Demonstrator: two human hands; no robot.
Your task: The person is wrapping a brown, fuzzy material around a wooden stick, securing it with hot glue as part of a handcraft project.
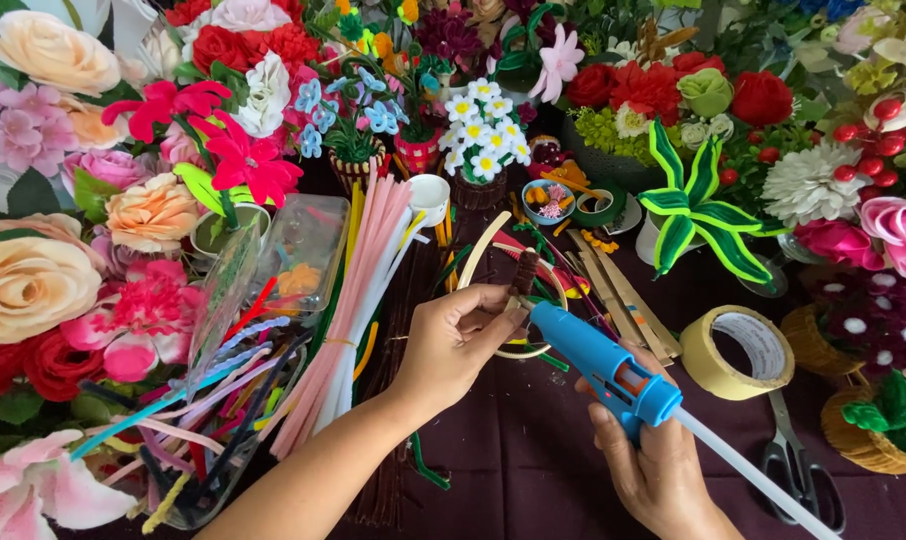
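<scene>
A dark purple worktop (pixel 533 450) fills the view, crowded on three sides with artificial flowers. On the left lies a heap of large fabric roses (pixel 33 285) in cream, peach, pink and red. Along the top stand small pots of handmade blooms, among them a pot of white daisies (pixel 485 125) and a green-and-yellow striped leafy plant (pixel 695 205) to the right.

Left of centre, a long bundle of pink pipe cleaners (pixel 348 300) runs diagonally down the worktop, beside a clear plastic tub (pixel 303 250) and a loose spill of coloured pipe cleaners (pixel 203 420) at the lower left.

In the middle, the person's right hand (pixel 658 455) is closed around the grip of a blue glue gun (pixel 603 365), a clear glue stick (pixel 748 475) poking out of its back toward the lower right corner. The gun's nozzle points up and left, touching or almost touching a small dark brown fuzzy stem (pixel 524 272).

The left hand (pixel 453 340) comes in from the lower left and pinches that stem upright between thumb and fingertips, just above a pale wooden ring (pixel 508 300) lying on the worktop.

To the right of the hands sits a roll of beige tape (pixel 738 350), and below it black-handled scissors (pixel 798 460). A small woven basket (pixel 863 440) sits at the right edge.
</scene>
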